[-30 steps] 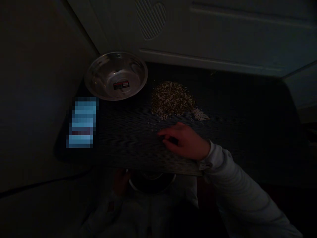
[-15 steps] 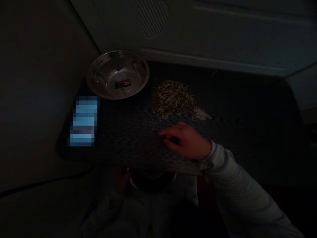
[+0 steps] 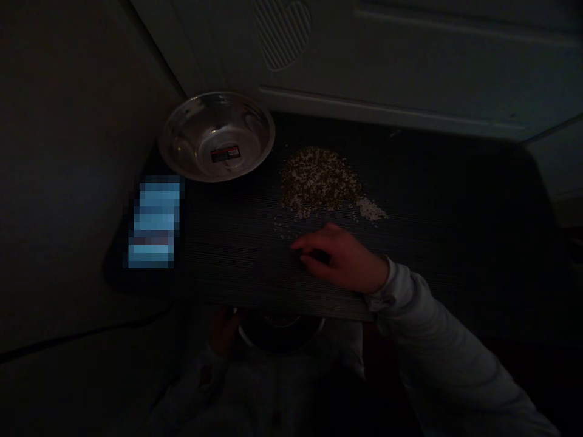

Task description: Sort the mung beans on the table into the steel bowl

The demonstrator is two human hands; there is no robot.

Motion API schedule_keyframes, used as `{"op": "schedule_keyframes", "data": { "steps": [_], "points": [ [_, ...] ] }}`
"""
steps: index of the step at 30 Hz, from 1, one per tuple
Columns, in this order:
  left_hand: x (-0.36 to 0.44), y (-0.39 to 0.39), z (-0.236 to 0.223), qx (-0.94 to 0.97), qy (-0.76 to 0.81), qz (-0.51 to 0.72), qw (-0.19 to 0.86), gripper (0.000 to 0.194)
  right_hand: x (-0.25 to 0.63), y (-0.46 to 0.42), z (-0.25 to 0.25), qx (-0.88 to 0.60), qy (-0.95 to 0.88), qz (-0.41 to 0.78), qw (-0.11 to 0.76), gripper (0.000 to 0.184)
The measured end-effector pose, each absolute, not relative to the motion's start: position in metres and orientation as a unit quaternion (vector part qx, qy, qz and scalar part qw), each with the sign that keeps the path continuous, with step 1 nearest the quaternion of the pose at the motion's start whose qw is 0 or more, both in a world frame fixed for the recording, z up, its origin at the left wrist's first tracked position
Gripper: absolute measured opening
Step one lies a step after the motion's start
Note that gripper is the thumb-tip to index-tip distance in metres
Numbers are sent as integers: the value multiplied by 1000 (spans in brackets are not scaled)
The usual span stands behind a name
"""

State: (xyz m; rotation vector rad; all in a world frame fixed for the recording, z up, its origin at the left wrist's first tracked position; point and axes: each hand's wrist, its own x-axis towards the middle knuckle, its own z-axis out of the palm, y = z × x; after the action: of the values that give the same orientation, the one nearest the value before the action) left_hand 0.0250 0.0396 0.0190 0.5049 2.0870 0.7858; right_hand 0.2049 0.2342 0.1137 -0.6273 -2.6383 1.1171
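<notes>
The scene is very dark. My right hand [image 3: 340,258] rests on a dark ribbed tabletop [image 3: 228,255], fingers curled and pressed together at the tips near a few stray grains. Just beyond it lies a pile of mixed grains [image 3: 321,181], with a small paler heap [image 3: 371,209] at its right end. My left hand [image 3: 221,331] is below the table's near edge, gripping the rim of a bowl [image 3: 280,331] held under that edge. An empty steel bowl [image 3: 216,136] with a label inside stands at the back left.
A lit phone screen [image 3: 153,221] lies on the table's left end. A pale panelled wall or cabinet [image 3: 410,60] runs behind the table. A dark cable [image 3: 82,337] crosses the floor at lower left.
Almost nothing; my right hand stays in the same spot by the stray grains, its fingers shifting only slightly.
</notes>
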Motion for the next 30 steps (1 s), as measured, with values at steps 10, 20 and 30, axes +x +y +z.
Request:
{"op": "schedule_keyframes", "data": {
  "steps": [10,20,30],
  "points": [
    [23,35,13,217,832,311,404,33,200,229,115,-202,-873,408,177,20],
    [22,33,9,214,820,327,418,33,189,215,108,-124,-886,404,191,20],
    [20,32,6,243,814,332,411,25,186,213,107,-126,-872,427,203,21]
  ]
}}
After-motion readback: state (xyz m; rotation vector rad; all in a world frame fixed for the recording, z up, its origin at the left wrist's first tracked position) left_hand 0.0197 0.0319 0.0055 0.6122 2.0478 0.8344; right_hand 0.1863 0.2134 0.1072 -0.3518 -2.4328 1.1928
